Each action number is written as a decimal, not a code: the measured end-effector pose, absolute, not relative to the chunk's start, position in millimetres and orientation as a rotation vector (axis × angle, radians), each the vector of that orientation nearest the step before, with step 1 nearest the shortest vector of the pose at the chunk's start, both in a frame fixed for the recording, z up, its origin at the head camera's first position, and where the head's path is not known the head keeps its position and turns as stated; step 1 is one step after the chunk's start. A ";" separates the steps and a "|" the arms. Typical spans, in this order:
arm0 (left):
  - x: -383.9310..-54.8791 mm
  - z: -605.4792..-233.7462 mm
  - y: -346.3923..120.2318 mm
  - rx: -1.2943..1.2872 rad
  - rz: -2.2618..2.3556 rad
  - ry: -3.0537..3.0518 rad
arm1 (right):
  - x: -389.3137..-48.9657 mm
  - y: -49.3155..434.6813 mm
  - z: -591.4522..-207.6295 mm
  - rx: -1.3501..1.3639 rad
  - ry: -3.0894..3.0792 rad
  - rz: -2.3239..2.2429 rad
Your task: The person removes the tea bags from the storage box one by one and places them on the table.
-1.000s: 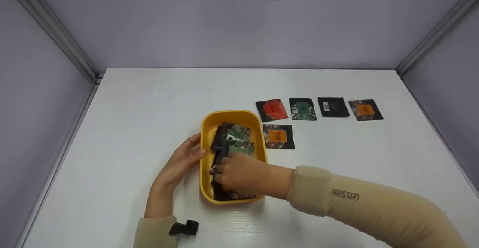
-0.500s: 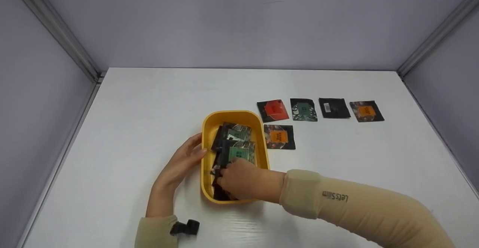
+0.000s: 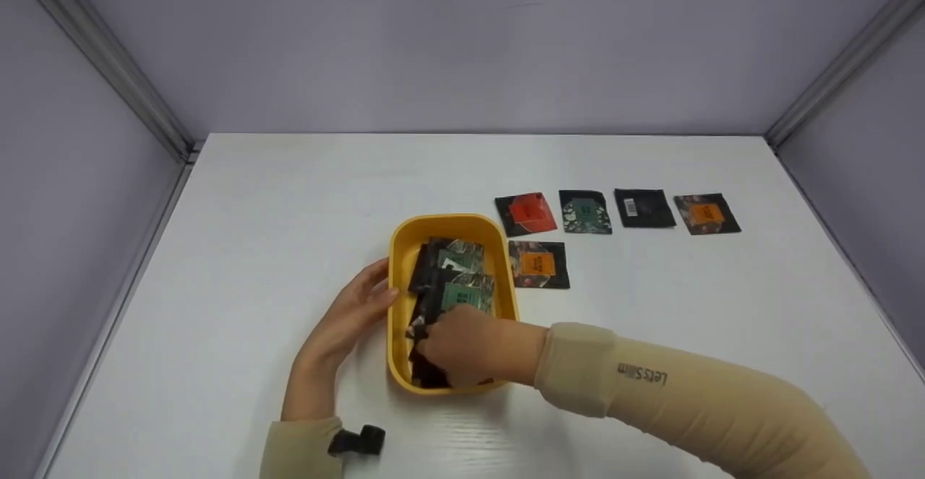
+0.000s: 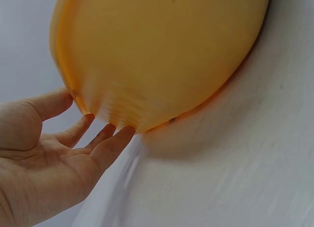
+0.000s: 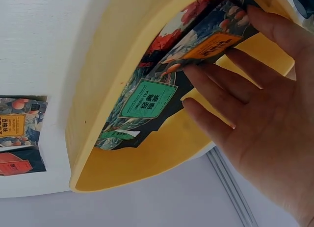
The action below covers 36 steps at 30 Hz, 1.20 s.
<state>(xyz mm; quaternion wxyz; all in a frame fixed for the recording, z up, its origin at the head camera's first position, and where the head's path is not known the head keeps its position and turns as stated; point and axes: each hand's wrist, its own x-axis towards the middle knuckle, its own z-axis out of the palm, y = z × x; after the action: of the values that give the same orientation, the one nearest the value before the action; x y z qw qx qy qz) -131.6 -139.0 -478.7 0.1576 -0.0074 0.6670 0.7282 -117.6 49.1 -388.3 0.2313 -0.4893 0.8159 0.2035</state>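
Note:
In the head view, a yellow plastic bin (image 3: 396,248) holds several tea bag sachets, some with green labels (image 3: 462,295). My left hand (image 3: 350,313) steadies the bin from its left side. Thumb and fingertips of that hand touch the outer wall (image 4: 147,50) in the left wrist view, fingers fairly straight. Down inside the bin's near end is my right hand (image 3: 462,345). The right wrist view shows its thumb and fingers at opposite edges of an orange-labelled tea sachet (image 5: 211,45), pinching it. A green tea sachet (image 5: 147,99) lies partly beneath; the head view hides the pinched one.
Along the back right of the white table (image 3: 289,197) lie a red sachet (image 3: 526,213), a green one (image 3: 585,212), a black barcode side (image 3: 644,208) and an orange one (image 3: 707,213). Another orange sachet (image 3: 538,264) lies against the bin's right side. Partition walls (image 3: 462,53) enclose the table.
My right hand has shifted slightly left and toward the near end inside the bin, uncovering more of a green label. The left hand and the bin have stayed put.

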 end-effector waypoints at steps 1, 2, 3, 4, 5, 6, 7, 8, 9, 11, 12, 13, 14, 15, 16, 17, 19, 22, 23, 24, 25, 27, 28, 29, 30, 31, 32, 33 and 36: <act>-131.5 -478.8 -139.4 -0.017 2.084 1.909 | -117.7 48.9 -386.8 -1.330 2.241 0.545; -131.5 -478.7 -139.7 -0.018 2.084 1.912 | -117.9 48.6 -385.5 -1.316 2.243 0.529; -131.6 -478.7 -139.8 -0.022 2.081 1.917 | -118.1 48.3 -384.2 -1.304 2.248 0.516; -131.7 -478.8 -140.0 -0.026 2.077 1.925 | -118.4 48.0 -383.0 -1.299 2.255 0.505; -131.6 -478.7 -140.3 -0.020 2.073 1.929 | -118.8 47.9 -381.9 -1.300 2.267 0.500; -131.5 -478.7 -140.3 -0.021 2.072 1.931 | -119.5 48.1 -381.3 -1.312 2.283 0.497; -131.5 -478.7 -140.5 -0.017 2.069 1.936 | -120.3 48.5 -380.8 -1.329 2.301 0.497; -131.7 -478.8 -140.5 -0.021 2.066 1.940 | -121.0 49.2 -380.3 -1.354 2.322 0.499; -131.7 -478.8 -140.5 -0.018 2.063 1.943 | -121.8 50.0 -380.0 -1.381 2.344 0.504; -131.8 -478.8 -140.5 -0.013 2.061 1.946 | -123.2 52.1 -379.9 -1.444 2.389 0.509; -132.0 -478.9 -140.4 -0.019 2.060 1.948 | -123.8 53.5 -380.0 -1.477 2.411 0.512; -131.8 -478.5 -140.5 -0.011 2.059 1.952 | -124.2 54.8 -380.2 -1.506 2.433 0.509; -131.9 -478.5 -140.4 -0.016 2.059 1.953 | -124.5 56.3 -380.5 -1.536 2.455 0.504; -132.1 -478.6 -140.3 -0.017 2.059 1.954 | -124.8 57.9 -381.1 -1.567 2.477 0.504; -132.1 -478.5 -140.2 -0.015 2.065 1.948 | -124.7 59.7 -381.3 -1.598 2.498 0.511; -132.2 -478.5 -140.1 -0.009 2.064 1.946 | -124.4 61.7 -381.5 -1.629 2.521 0.518; -132.2 -478.2 -139.7 -0.005 2.062 1.946 | -123.0 66.3 -381.4 -1.687 2.565 0.520; -132.5 -477.8 -138.7 0.000 2.063 1.940 | -119.7 74.9 -380.3 -1.788 2.638 0.496; -132.5 -477.7 -138.6 -0.001 2.058 1.946 | -118.7 78.1 -380.2 -1.822 2.663 0.457; -132.5 -477.6 -138.4 -0.003 2.059 1.945 | -117.7 81.4 -379.9 -1.856 2.688 0.411; -132.5 -477.5 -138.4 -0.003 2.062 1.940 | -116.9 84.6 -379.9 -1.891 2.714 0.366; -132.5 -477.6 -138.4 -0.004 2.064 1.932 | -115.3 91.1 -379.8 -1.953 2.760 0.251; -132.5 -477.7 -138.5 -0.004 2.062 1.932 | -114.7 94.2 -379.9 -1.979 2.779 0.199; -132.5 -477.7 -138.5 -0.009 2.063 1.929 | -114.0 97.3 -379.7 -2.002 2.796 0.154; -132.6 -477.9 -138.5 -0.011 2.067 1.925 | -113.3 100.1 -379.4 -2.022 2.810 0.117; -132.6 -477.9 -138.5 -0.014 2.068 1.925 | -112.6 103.0 -379.3 -2.041 2.822 0.088; -132.6 -478.1 -138.5 -0.015 2.066 1.927 | -111.8 105.9 -379.0 -2.054 2.829 0.053; -132.5 -478.3 -138.5 -0.016 2.067 1.928 | -110.9 108.9 -378.6 -2.062 2.834 0.026; -132.2 -478.5 -138.2 -0.023 2.073 1.925 | -108.1 117.2 -375.7 -2.046 2.848 -0.050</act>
<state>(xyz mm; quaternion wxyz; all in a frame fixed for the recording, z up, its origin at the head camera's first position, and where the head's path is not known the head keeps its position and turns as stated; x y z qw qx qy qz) -132.2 -138.2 -478.5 0.1559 -0.0080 0.6721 0.7238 -108.1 117.2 -375.7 -0.1816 -0.5737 0.7986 -0.0140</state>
